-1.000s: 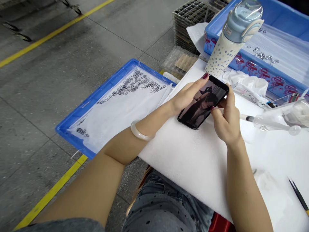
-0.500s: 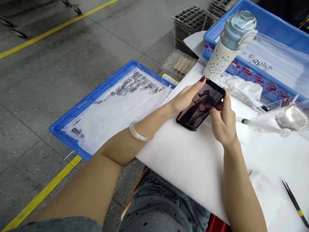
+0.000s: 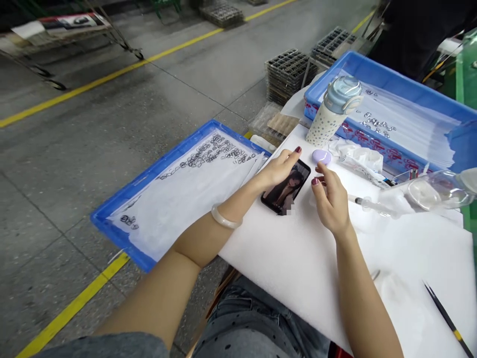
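Note:
My left hand (image 3: 278, 170) grips the upper left edge of a black smartphone (image 3: 286, 187), its thumb near the top corner and its other fingers mostly hidden. The screen is lit with a picture, and the phone is low over the white tabletop (image 3: 294, 248). To the right of the phone, my right hand (image 3: 333, 201) is apart from it, with fingers loosely bent and nothing between them. A small purple oval object (image 3: 321, 157) lies just beyond the hands. Behind it stands a dotted bottle (image 3: 328, 117) with a blue lid.
At left, a blue tray (image 3: 122, 243) holds small dark rings on white sheets. Another blue bin (image 3: 398, 74) is at back right. A clear plastic bottle (image 3: 439, 191), a syringe (image 3: 372, 205) and black tweezers (image 3: 445, 315) lie on the right. Stacked crates (image 3: 286, 74) stand on the floor.
My right hand has let go of the phone and moved away to its right. The phone is lower, in my left hand. The purple object has come into sight as the view shifted.

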`<state>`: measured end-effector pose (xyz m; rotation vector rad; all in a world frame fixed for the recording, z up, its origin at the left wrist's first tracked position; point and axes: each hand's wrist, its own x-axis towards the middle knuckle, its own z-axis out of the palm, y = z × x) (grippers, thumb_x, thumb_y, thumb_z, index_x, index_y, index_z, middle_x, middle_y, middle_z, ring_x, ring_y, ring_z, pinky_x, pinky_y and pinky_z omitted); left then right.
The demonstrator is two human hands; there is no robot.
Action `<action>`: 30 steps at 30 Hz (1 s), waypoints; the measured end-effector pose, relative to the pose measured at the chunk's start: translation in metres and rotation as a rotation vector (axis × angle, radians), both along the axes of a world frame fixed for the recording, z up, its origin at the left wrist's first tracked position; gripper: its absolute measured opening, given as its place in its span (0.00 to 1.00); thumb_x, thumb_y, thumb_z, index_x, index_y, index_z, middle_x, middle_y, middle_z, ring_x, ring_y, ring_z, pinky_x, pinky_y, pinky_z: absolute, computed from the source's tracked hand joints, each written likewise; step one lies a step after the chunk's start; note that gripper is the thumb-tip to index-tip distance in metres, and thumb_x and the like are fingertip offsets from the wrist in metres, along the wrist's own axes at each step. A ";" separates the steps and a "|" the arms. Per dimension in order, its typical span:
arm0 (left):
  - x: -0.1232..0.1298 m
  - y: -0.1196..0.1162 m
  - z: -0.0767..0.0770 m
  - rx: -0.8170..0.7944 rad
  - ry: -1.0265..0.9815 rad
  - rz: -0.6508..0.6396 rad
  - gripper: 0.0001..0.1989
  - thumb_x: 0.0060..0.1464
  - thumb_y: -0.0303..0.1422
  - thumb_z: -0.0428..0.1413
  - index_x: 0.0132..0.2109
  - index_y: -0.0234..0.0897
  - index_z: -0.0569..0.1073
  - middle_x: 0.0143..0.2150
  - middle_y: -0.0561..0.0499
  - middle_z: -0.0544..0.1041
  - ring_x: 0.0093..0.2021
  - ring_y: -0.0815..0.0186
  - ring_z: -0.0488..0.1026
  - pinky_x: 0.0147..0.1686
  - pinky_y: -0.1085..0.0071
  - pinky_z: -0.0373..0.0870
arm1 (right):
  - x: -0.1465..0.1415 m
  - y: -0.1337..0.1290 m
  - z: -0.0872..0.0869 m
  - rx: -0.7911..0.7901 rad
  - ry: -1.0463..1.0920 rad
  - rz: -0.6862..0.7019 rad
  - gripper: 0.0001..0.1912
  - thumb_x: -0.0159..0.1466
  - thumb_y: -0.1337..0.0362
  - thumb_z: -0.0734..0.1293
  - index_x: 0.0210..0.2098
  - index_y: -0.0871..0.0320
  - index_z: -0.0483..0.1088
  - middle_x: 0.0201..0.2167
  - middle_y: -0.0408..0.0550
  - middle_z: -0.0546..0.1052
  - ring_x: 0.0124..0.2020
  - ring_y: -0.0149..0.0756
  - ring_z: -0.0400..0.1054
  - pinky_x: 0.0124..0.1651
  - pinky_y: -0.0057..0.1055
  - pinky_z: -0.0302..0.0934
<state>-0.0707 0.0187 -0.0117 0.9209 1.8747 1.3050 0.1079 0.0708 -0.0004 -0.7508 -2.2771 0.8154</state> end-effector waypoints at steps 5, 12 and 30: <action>-0.007 -0.003 0.007 -0.105 0.257 -0.068 0.29 0.61 0.57 0.46 0.31 0.37 0.74 0.28 0.49 0.77 0.36 0.58 0.75 0.40 0.67 0.66 | 0.001 0.000 0.000 -0.015 -0.090 -0.003 0.28 0.71 0.48 0.54 0.63 0.58 0.61 0.55 0.58 0.72 0.52 0.45 0.69 0.56 0.46 0.64; -0.023 0.002 -0.006 -0.140 0.348 -0.037 0.32 0.61 0.56 0.43 0.32 0.34 0.79 0.31 0.43 0.79 0.35 0.57 0.77 0.36 0.67 0.68 | -0.005 -0.001 0.002 -0.038 -0.124 -0.011 0.23 0.69 0.56 0.58 0.58 0.61 0.66 0.53 0.59 0.75 0.52 0.48 0.70 0.56 0.48 0.64; -0.025 0.007 -0.017 -0.185 0.275 -0.084 0.18 0.64 0.44 0.55 0.49 0.33 0.74 0.45 0.46 0.77 0.42 0.62 0.76 0.44 0.60 0.76 | 0.265 -0.096 -0.008 -0.069 -0.388 -0.475 0.25 0.62 0.50 0.64 0.56 0.49 0.73 0.52 0.52 0.75 0.29 0.36 0.72 0.36 0.38 0.67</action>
